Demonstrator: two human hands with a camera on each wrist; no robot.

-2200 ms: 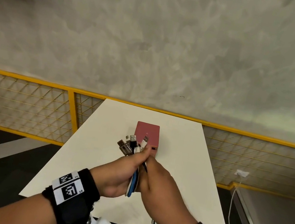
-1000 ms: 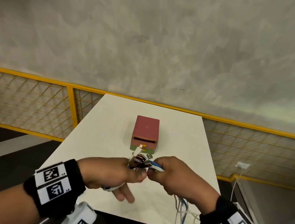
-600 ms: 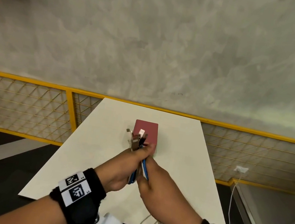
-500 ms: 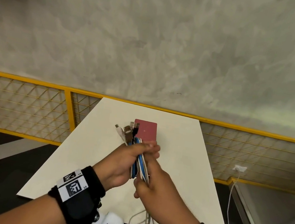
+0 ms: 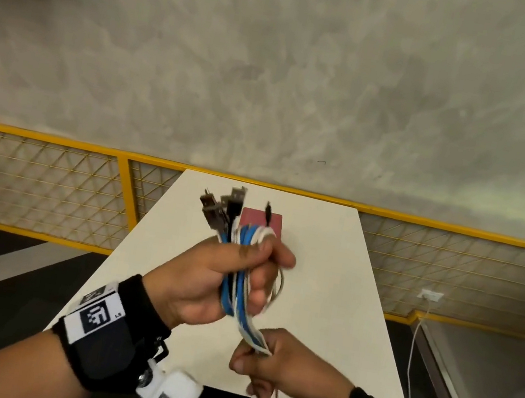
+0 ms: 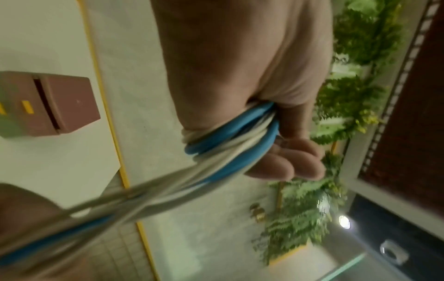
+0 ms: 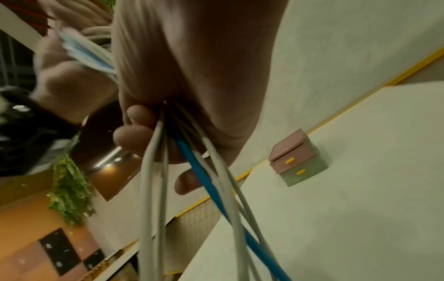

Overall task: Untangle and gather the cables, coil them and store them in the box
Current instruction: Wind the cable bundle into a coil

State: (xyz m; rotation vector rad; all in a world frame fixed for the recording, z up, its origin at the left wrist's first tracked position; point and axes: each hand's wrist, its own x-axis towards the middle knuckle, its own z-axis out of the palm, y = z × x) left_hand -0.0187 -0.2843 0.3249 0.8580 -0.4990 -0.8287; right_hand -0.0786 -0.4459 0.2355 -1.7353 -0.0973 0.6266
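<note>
A bundle of blue and white cables is wound round my left hand, whose fingers grip it above the table; several plugs stick up from its top. In the left wrist view the loops cross the fingers. Lower down, my right hand grips the trailing strands, which hang past the table's near edge. The small red box with two drawers sits mid-table behind the plugs; it also shows as the box and the box.
The white table stands against a yellow mesh railing and a grey wall. A white wall plug with its cord is on the right. Dark floor lies on both sides of the table.
My right hand slid down the strands, away from my left hand, toward the table's near edge. My left hand rose a little, and cable loops now lie over its fingers.
</note>
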